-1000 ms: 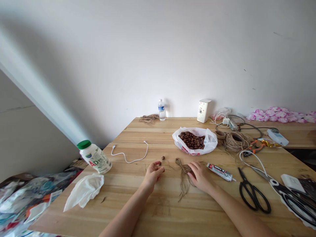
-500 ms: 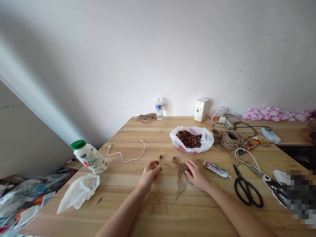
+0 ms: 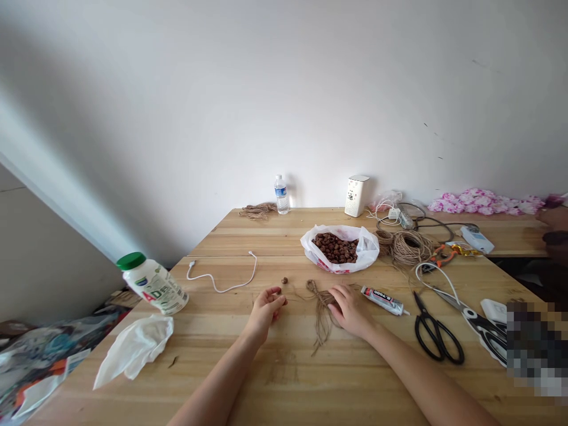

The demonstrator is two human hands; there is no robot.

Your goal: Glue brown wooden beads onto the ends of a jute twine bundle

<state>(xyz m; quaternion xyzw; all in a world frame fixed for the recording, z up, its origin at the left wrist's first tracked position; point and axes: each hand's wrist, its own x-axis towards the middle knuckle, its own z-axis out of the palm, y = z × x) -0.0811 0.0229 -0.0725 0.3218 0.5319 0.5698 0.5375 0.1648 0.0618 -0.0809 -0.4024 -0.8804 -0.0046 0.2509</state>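
My left hand (image 3: 266, 310) is closed in a pinch above the wooden table, with a small brown nut-like piece (image 3: 279, 290) at its fingertips. A similar brown nut (image 3: 284, 280) lies on the table just beyond those fingers. My right hand (image 3: 348, 307) rests over a knotted bundle of jute twine (image 3: 322, 313), its fingers curled onto the right side. The looped knot and loose ends show to the left of that hand, and a thin strand runs toward my left hand. Right of my right hand lies a glue tube (image 3: 384, 300).
A white plastic bag (image 3: 368, 258) of brown nuts stands behind my hands. Twine rolls (image 3: 410, 247), orange-handled pliers (image 3: 441, 257), black scissors (image 3: 437, 334) and a second pair (image 3: 479, 322) lie right. Left are a white cable (image 3: 222, 290), a green-capped bottle (image 3: 155, 284) and a white cloth (image 3: 135, 349).
The whole view has shifted slightly, so things appear a little further left. Both hands keep nearly the same pose over the table.
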